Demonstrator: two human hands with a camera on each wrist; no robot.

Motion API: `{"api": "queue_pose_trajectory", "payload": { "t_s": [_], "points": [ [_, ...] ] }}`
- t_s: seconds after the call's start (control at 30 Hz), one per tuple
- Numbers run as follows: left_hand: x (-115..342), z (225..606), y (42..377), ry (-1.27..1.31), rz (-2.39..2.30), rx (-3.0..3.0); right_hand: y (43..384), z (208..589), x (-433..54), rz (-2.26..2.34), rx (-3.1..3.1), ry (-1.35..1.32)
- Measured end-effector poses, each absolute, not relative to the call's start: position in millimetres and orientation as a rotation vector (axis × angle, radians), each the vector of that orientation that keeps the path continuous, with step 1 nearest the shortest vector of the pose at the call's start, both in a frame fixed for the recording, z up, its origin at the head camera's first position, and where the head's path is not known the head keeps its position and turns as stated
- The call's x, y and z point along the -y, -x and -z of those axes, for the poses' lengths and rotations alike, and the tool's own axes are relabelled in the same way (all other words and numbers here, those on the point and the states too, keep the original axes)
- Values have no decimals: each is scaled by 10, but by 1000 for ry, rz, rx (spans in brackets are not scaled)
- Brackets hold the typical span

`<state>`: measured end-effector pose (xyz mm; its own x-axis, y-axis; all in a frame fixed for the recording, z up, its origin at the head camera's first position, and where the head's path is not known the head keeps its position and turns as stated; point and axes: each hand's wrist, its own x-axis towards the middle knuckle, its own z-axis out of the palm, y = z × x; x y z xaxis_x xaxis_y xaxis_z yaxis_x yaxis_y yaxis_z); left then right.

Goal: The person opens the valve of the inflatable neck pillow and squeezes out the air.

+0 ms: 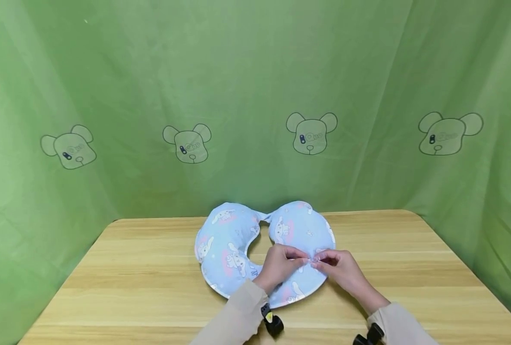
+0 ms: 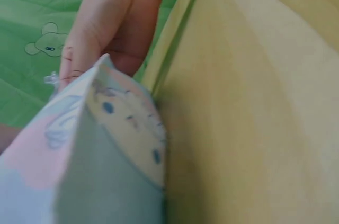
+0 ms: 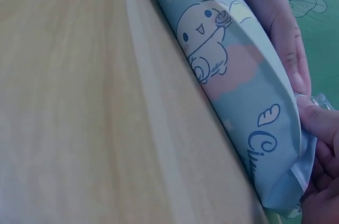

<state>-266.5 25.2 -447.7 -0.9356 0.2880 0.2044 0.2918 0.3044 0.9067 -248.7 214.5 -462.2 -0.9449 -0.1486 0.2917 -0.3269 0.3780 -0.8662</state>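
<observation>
A light blue, U-shaped neck pillow (image 1: 233, 230) with white cartoon characters and pink patches lies on the table, looking puffed up. My left hand (image 1: 278, 266) reaches over its near side, and my right hand (image 1: 341, 270) comes in from the right. Their fingertips meet on the pillow's right half, both pinching a small clear plastic valve (image 3: 321, 101). The fingers mostly cover the valve in the head view. In the left wrist view, the clear valve (image 2: 51, 78) shows beyond the pillow's raised edge (image 2: 100, 107).
The pillow rests on a light wood-grain table (image 1: 143, 278), near its back edge. A green cloth (image 1: 246, 96) printed with bear heads hangs behind and at both sides. Black wrist devices (image 1: 274, 326) sit on both sleeves.
</observation>
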Motion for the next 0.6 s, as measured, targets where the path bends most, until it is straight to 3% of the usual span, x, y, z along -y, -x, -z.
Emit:
{"api": "queue_pose_trajectory", "payload": {
  "t_s": [0.6],
  "points": [
    [594, 3943, 2745, 674, 1852, 2361, 2495, 4641, -2138, -1654, 2457, -364]
  ]
}}
